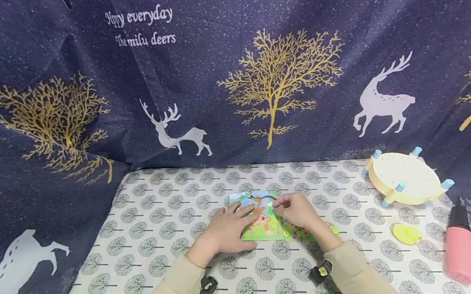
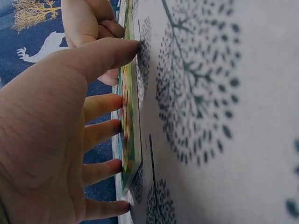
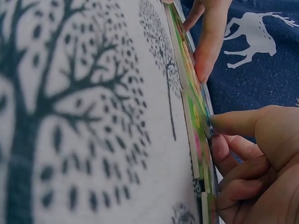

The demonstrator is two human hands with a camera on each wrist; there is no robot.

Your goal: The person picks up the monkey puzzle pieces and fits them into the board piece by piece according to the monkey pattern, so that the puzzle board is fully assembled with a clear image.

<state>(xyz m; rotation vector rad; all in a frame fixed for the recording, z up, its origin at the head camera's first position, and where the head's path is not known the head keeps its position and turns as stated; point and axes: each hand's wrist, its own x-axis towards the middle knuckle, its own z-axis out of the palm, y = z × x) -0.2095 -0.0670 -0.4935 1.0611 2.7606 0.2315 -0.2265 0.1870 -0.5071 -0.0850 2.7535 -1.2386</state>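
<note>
A jigsaw puzzle with a cartoon monkey on a green and blue ground lies flat on the cloth in the head view. My left hand rests over its left part, fingers spread and straight; in the left wrist view the fingertips touch the puzzle's top and the thumb lies along its near edge. At the right side, thumb and forefinger of my right hand pinch a puzzle piece, mostly hidden by the fingers. Green puzzle pieces lie beside the puzzle, partly under the right wrist.
A small round stool-like thing with a cream rim and blue-tipped legs lies at the back right. Nearer are a flat yellow object and a pink bottle-shaped thing with a black nozzle. A dark blue curtain hangs behind the table.
</note>
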